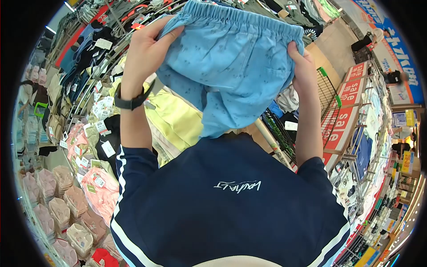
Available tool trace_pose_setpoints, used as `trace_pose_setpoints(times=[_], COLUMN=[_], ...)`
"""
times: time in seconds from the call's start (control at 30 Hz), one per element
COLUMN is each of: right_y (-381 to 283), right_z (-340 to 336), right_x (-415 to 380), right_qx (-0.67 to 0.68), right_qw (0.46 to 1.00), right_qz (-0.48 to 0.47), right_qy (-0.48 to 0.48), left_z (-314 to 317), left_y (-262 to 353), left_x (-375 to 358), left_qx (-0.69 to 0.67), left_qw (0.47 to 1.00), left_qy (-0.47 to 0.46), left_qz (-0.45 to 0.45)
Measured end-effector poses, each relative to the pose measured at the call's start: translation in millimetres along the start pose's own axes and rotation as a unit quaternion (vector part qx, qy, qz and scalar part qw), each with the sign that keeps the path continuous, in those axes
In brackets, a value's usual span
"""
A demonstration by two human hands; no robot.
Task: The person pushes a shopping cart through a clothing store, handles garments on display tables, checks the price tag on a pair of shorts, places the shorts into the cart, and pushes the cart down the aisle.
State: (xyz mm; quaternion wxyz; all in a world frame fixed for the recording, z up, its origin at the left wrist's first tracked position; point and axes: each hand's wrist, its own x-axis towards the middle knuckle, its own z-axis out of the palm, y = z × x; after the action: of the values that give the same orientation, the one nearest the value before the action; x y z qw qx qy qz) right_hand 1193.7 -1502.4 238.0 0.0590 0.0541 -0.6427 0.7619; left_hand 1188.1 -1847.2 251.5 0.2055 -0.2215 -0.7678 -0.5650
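A pair of light blue shorts (235, 62) with an elastic waistband and a small dark print is stretched out in front of me, waistband at the far side. My left hand (149, 46), with a dark band on its wrist, is closed on the left end near the waistband. At the other end, my right hand (303, 64) pinches the shorts by the waistband, thumb on top. The legs hang towards my chest. Beneath them lies a pale yellow garment (175, 115), partly covered by the shorts.
Tagged clothes hang on racks at the left, among them a pink garment (100, 187). Stacks of packaged items (60, 213) stand lower left. On the right are a wire cart (327, 104) with green trim and red sale signs (349, 102). A person (369, 40) stands further off.
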Motion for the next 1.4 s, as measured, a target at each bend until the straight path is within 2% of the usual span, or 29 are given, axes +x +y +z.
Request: trace_pose_setpoints(times=[0.07, 0.2, 0.27, 0.33, 0.37, 0.47, 0.5, 0.53, 0.57, 0.6, 0.67, 0.73, 0.83, 0.87, 0.97, 1.03, 1.1, 1.13, 1.2, 1.23, 1.3, 1.33, 1.4], right_y=[6, 13, 11, -8, -14, -6, 5, 12, 17, 19, 27, 29, 24, 20, 18, 30, 39, 40, 39, 37, 29, 31, 34], right_z=[-3, -3, -4, 7, 14, 5, -1, -6, -11, -14, -19, -19, -13, -6, 32, 55, 77, 82, 78, 71, 50, 42, 30], right_x=[5, 5, 2, -2, -2, 25, 35, 35, 40, 42, 39, 36, 30, 24, -9, -28, -51, -61, -69, -67, -61, -61, -56], right_qx=[-0.015, -0.064, -0.072, -0.054, -0.072, -0.26, -0.21, -0.264, -0.318, -0.371, -0.321, -0.26, -0.261, -0.257, -0.328, -0.379, -0.368, -0.401, -0.365, -0.352, -0.32, -0.278, -0.187], right_qw=[1.0, 0.994, 0.989, 0.986, 0.976, 0.957, 0.974, 0.959, 0.941, 0.92, 0.941, 0.961, 0.96, 0.96, 0.931, 0.897, 0.895, 0.872, 0.882, 0.878, 0.86, 0.903, 0.964], right_qz=[-0.013, -0.079, -0.12, -0.153, -0.204, -0.119, -0.081, -0.096, -0.113, -0.125, -0.089, -0.074, -0.063, -0.055, -0.119, -0.226, -0.242, -0.262, -0.245, -0.228, -0.194, -0.173, -0.131], right_qy=[0.011, 0.038, 0.039, 0.033, 0.037, 0.046, 0.017, 0.025, 0.031, 0.037, 0.051, 0.053, 0.081, 0.092, 0.106, 0.028, -0.071, -0.102, -0.168, -0.23, -0.348, -0.278, -0.134], left_z=[-2, 3, 4, 1, 1, -2, -2, 0, 5, 8, 12, 11, 26, 39, 84, 117, 136, 132, 120, 119, 117, 116, 106], left_y=[-12, 1, 17, 31, 28, -8, -30, -49, -52, -56, -66, -78, -85, -76, -49, -45, -36, -26, -6, -19, -18, -18, -35], left_x=[6, -13, -16, -19, -12, 19, 25, 27, 22, 21, 9, 6, -3, -11, -36, -53, -65, -68, -70, -70, -68, -66, -66], left_qx=[0.082, 0.176, 0.12, 0.119, 0.115, 0.201, 0.264, 0.326, 0.261, 0.229, 0.162, 0.107, -0.042, -0.048, -0.072, -0.143, -0.28, -0.307, -0.359, -0.331, -0.385, -0.412, -0.428], left_qw=[0.996, 0.982, 0.973, 0.96, 0.953, 0.972, 0.96, 0.943, 0.964, 0.971, 0.983, 0.993, 0.994, 0.993, 0.993, 0.985, 0.951, 0.943, 0.925, 0.937, 0.914, 0.901, 0.896], left_qy=[-0.013, 0.061, 0.163, 0.204, 0.22, 0.103, 0.082, 0.063, 0.05, 0.064, 0.082, 0.044, 0.015, 0.019, 0.01, -0.015, -0.035, -0.025, -0.004, -0.013, 0.017, 0.031, 0.003], left_qz=[-0.012, -0.004, 0.111, 0.152, 0.175, 0.063, 0.048, 0.034, -0.016, 0.008, 0.041, -0.004, -0.098, -0.104, -0.098, -0.09, -0.124, -0.123, -0.123, -0.109, -0.126, -0.132, -0.121])
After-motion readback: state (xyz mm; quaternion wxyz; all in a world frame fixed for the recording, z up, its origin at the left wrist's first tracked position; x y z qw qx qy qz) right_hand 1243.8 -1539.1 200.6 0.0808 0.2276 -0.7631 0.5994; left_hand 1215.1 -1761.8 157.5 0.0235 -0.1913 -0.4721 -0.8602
